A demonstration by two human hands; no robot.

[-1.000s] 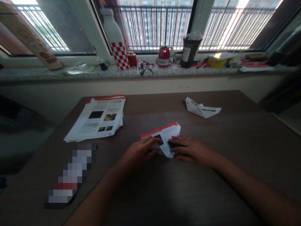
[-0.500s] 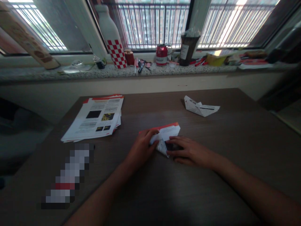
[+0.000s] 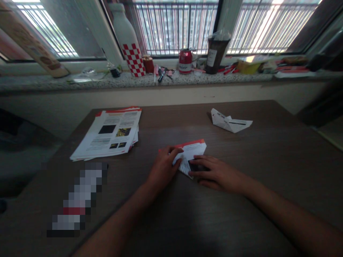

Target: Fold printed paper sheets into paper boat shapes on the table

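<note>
1. Since the frame a second earlier, the left hand [image 3: 164, 165] had shifted upward over the left end of the folded paper [image 3: 190, 152], while the right hand [image 3: 221, 173] had hardly moved
2. Nearest, at the lower left of the frame, a long pixelated object [image 3: 77, 200] lay slantwise on the brown table [image 3: 160, 221]
3. At the centre, the folded paper lay between the hands, right of the left fingers and upper left of the right ones; its long axis rose gently rightward, and both hands touched it, so neither was nearer
4. The left thumb and forefinger stood apart, bent over the paper; whether they pinched it could not be told. The right fingers were loosely spread, tips on its dark print, gripping nothing
5. Left of centre lay a stack of printed sheets [image 3: 107, 123]; towards the upper right, a paper boat [image 3: 232, 124]
6. Farthest, on the sill [image 3: 187, 81] across the top, stood a red-checked bottle [image 3: 131, 53], a red can [image 3: 184, 61] and a dark cup [image 3: 214, 55]
</note>
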